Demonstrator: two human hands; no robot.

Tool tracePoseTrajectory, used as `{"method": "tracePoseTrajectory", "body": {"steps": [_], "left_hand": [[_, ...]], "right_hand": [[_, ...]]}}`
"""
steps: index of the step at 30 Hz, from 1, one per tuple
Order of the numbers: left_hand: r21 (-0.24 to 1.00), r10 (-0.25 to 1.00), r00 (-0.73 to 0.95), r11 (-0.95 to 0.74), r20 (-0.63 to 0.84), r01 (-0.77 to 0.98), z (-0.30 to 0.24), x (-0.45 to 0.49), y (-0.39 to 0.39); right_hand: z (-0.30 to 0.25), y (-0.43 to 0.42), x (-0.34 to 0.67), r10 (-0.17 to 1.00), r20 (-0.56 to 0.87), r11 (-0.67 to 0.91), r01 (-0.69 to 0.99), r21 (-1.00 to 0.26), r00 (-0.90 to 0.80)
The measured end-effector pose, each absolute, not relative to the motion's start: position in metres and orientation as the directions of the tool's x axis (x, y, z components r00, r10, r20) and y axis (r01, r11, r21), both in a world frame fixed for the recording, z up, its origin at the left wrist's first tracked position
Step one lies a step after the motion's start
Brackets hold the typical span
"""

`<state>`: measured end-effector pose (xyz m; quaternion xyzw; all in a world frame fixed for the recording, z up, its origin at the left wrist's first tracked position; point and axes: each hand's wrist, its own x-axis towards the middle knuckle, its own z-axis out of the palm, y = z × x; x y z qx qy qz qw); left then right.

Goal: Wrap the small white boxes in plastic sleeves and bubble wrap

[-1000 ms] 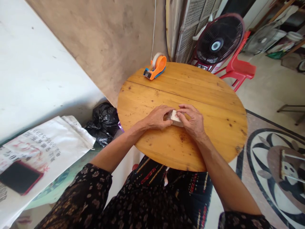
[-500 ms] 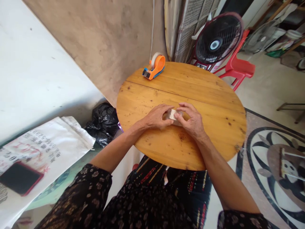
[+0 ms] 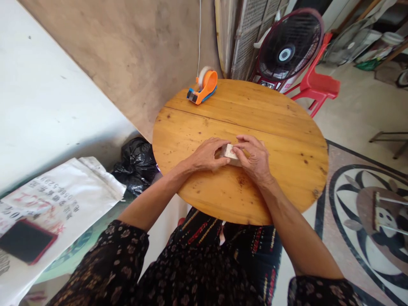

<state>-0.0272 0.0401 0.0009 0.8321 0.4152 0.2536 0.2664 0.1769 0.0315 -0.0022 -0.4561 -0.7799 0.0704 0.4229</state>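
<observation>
A small whitish block (image 3: 231,152), perhaps a little box, rests on or just above the round wooden table (image 3: 197,187). Around its left end, the thumb and fingers of my left hand (image 3: 208,155) curve in a loose grip. On the right side, my right hand (image 3: 255,157) holds it with the thumb and bent forefinger close together near its top face. My fingers partly cover both ends. Markings on the block are too small to read.
An orange and blue tape dispenser (image 3: 207,87) stands at the table's back left edge. Beyond the table are a fan (image 3: 288,46) and a red plastic chair (image 3: 320,85). To the left lie a black plastic bag (image 3: 137,163), a white printed sack (image 3: 86,178) and a phone (image 3: 28,241).
My right hand's thumb and fingers have closed in, and more of the block's pale top shows. The whole view has shifted slightly.
</observation>
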Motion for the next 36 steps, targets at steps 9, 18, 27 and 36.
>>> {"method": "tracePoseTrajectory", "body": {"steps": [9,18,27,36], "left_hand": [[0.669,0.83,0.524,-0.502,0.192,0.549,0.003,-0.031,0.039],[0.736,0.858,0.458,-0.463,0.233,0.493,0.004,-0.039,0.04],[0.747,0.869,0.448,-0.437,0.207,0.501,0.005,-0.033,0.038],[0.743,0.849,0.481,-0.464,0.218,0.482,0.005,-0.03,0.038]], "right_hand": [[0.001,0.035,0.189,0.834,0.543,0.496,0.567,-0.657,-0.101],[0.005,0.027,0.22,0.977,0.154,0.212,0.71,-0.672,-0.146],[0.003,-0.002,0.19,0.963,0.205,0.26,0.793,-0.551,-0.173],[-0.003,-0.001,0.175,0.929,0.326,0.265,0.931,-0.25,-0.176]]}}
